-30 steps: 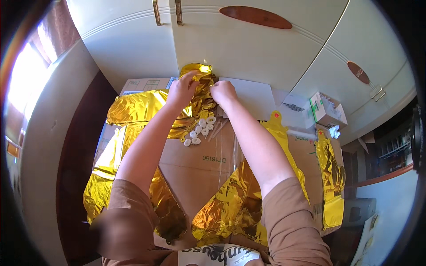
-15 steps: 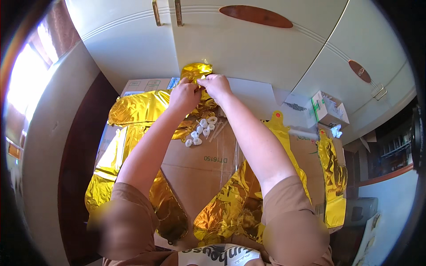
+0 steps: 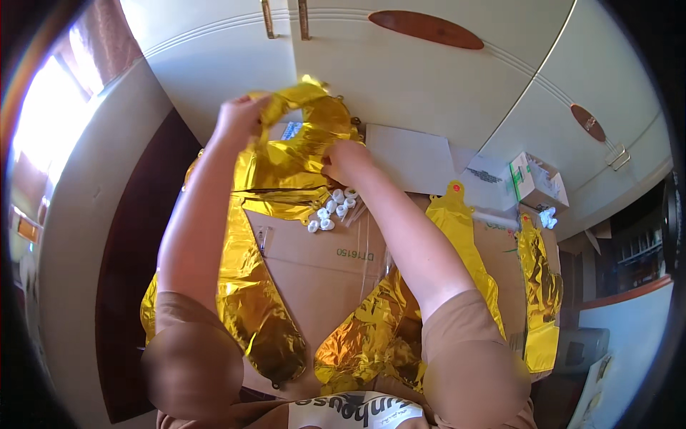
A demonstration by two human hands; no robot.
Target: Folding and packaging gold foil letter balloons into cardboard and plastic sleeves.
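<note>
Both of my hands are at the far side of the cardboard, on a flat gold foil balloon (image 3: 325, 118) with an opening in its middle. Its upper left part is pinched in my left hand (image 3: 241, 118), lifted and slightly blurred. My right hand (image 3: 348, 163) has its fingers closed at the balloon's lower right edge. Just below lie several small white ribbon rolls (image 3: 331, 213) and a few thin clear straws (image 3: 355, 214). Another gold foil balloon (image 3: 261, 322) stretches down beside my left forearm. More crinkled gold foil (image 3: 371, 325) lies near my body.
Flattened cardboard (image 3: 314, 272) covers the work surface. Beyond my right forearm are a gold balloon (image 3: 457, 229) with a red dot and a narrower one (image 3: 539, 286). An open white-and-green box (image 3: 536, 182) stands at the right. Pale cabinet doors (image 3: 429, 79) border the far edge.
My hands were together at the far foil and are now apart. The left has swung left and up with the foil; the right has come slightly nearer. The balloon is spread wider, its opening visible.
</note>
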